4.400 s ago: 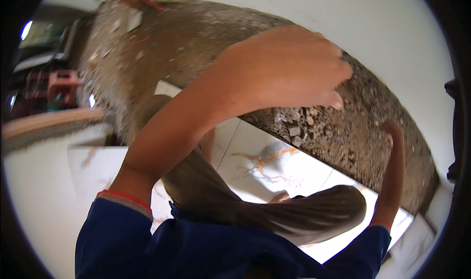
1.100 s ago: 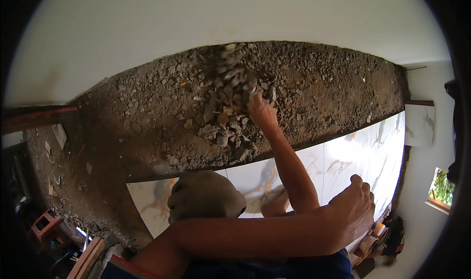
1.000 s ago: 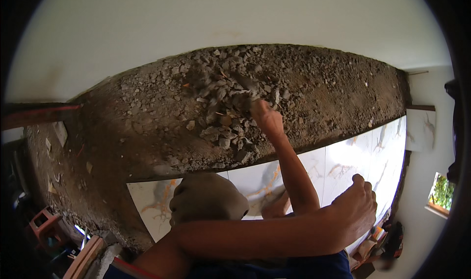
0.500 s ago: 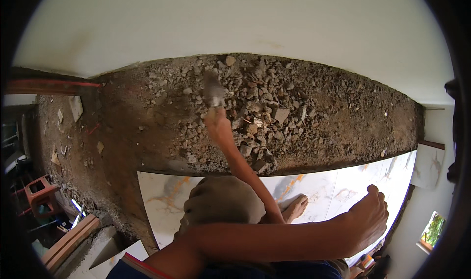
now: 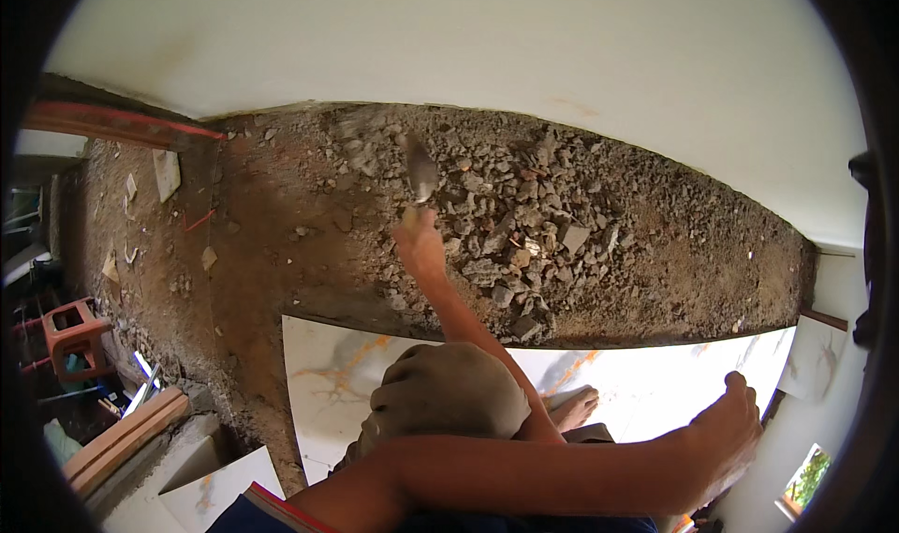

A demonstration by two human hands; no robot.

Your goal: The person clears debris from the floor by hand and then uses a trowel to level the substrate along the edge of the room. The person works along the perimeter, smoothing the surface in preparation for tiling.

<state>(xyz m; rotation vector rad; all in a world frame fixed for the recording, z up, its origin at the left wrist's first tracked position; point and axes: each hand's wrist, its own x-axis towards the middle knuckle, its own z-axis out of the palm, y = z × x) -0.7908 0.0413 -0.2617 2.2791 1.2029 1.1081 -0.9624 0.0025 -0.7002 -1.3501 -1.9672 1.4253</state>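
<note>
My right hand (image 5: 419,243) grips the handle of a trowel (image 5: 421,171), its fingers wrapped round it. The grey metal blade points away from me, low over the left side of a heap of broken rubble (image 5: 524,219). Slight blur covers the blade tip and the grit beyond it. My left forearm crosses in front of my bent knee to the right. At its end my left hand (image 5: 729,430) is held above white marble-patterned tiles (image 5: 646,369), fingers curled in; its palm is hidden. Whether anything is inside it does not show.
A pale wall (image 5: 468,41) borders the dirt strip at the far side. My bare foot (image 5: 576,408) rests on the tiles. Leftward are a reddish plastic stool (image 5: 77,338), a wooden beam (image 5: 131,439) and tile offcuts (image 5: 167,175). A tile piece (image 5: 813,350) leans on the right wall.
The view has shifted, so the surroundings sit further right and lower. The trowel in my right hand has moved leftward relative to the rubble. My left arm still lies across.
</note>
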